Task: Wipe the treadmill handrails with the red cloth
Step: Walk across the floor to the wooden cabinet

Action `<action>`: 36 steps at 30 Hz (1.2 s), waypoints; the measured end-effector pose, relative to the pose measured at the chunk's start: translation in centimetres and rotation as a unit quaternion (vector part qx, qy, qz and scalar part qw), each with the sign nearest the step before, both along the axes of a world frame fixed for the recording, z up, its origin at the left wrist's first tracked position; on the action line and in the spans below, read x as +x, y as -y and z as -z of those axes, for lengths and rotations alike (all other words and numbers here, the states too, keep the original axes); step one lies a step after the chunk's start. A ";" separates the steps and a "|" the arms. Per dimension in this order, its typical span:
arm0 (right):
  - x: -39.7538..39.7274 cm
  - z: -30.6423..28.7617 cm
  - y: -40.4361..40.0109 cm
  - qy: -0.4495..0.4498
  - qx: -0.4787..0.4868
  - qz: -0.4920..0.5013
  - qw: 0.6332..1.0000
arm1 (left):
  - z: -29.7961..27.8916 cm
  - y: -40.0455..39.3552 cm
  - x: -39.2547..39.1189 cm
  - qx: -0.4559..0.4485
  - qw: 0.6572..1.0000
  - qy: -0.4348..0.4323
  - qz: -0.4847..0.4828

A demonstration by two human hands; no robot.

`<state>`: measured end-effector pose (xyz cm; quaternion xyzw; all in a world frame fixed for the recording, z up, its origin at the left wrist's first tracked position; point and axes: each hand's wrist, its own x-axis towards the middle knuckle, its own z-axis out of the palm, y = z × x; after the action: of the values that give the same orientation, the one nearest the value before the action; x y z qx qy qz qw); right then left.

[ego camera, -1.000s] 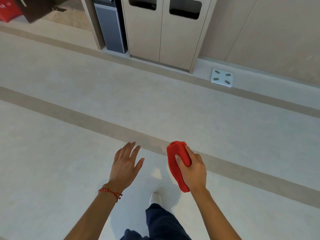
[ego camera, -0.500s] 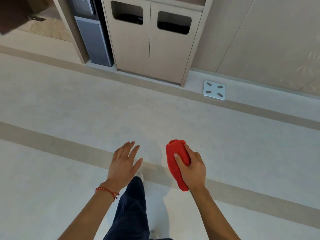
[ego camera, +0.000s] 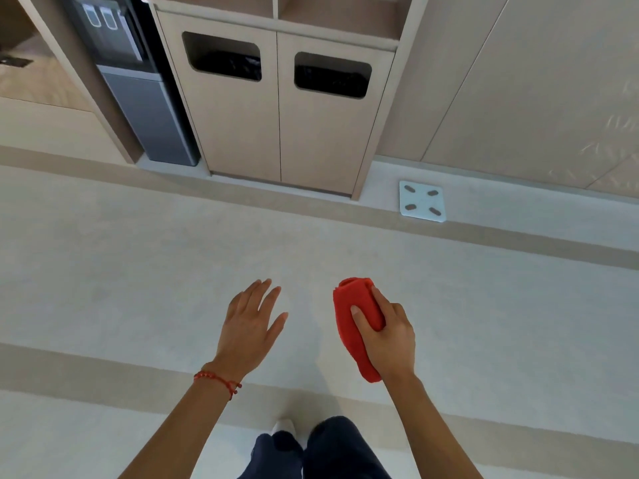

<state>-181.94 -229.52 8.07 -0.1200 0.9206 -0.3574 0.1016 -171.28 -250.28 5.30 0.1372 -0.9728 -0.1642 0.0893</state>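
In the lower centre of the frame, the right hand [ego camera: 387, 335] grips the red cloth [ego camera: 358, 326], rolled into a bundle; the thumb lies across its front and the fingers curl round its right side, with one end poking above the hand and the other hanging below it. To its left and apart from it, the left hand [ego camera: 250, 326] is held flat, palm down, fingers straight and slightly spread, holding nothing. A red bracelet [ego camera: 218, 380] circles the left wrist. Both hands hang over a pale floor [ego camera: 138, 271] crossed by darker bands. At the bottom edge dark trouser legs [ego camera: 325, 451] and a white shoe tip show. In the upper centre stands a beige cabinet [ego camera: 283, 119] with two dark slots; a grey water dispenser [ego camera: 145, 98] stands left of it. A white scale [ego camera: 421, 201] lies on the floor to the cabinet's lower right.
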 end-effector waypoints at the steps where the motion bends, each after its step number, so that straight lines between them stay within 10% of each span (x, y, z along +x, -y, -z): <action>1: -1.2 0.0 0.9 0.000 0.002 0.000 1.000 | 0.0 0.8 -1.2 0.000 1.000 0.002 0.002; 36: -54.9 -1.6 32.9 -0.036 -0.025 0.031 0.999 | -1.9 33.2 -56.6 -0.016 0.999 -0.024 0.033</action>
<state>-236.79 -262.46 9.62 -0.1064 0.9177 -0.3789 0.0542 -227.87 -283.45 7.22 0.0994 -0.9769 -0.1543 0.1096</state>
